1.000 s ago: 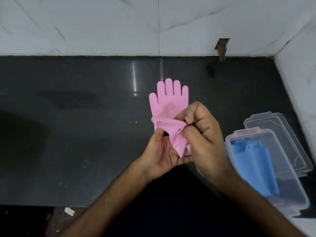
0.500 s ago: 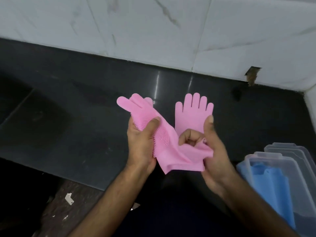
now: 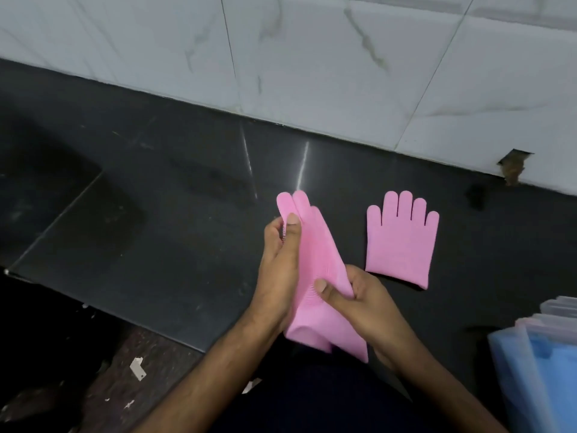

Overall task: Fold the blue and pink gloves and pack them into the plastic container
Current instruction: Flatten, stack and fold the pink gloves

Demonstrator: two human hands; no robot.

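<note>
I hold a pink glove (image 3: 315, 254) upright above the near edge of the dark counter. My left hand (image 3: 279, 270) pinches it near the fingers, thumb on top. My right hand (image 3: 359, 303) grips its middle, thumb pressed on the bristled palm side. The cuff hangs down between my wrists. A second pink glove (image 3: 401, 242) lies flat on the counter to the right, fingers pointing to the wall. At the right edge stands the clear plastic container (image 3: 512, 348) with a folded blue glove (image 3: 552, 367) inside it.
The dark stone counter (image 3: 156, 220) runs to a white tiled wall (image 3: 312, 57) at the back, with a hole in the tile (image 3: 512, 167) at the right. A clear lid (image 3: 562, 306) lies behind the container. Floor with small debris (image 3: 137, 368) shows below left.
The view has swung left and the container has slid to the right edge. The held glove has been lifted off the other one and straightened to stand upright between my hands.
</note>
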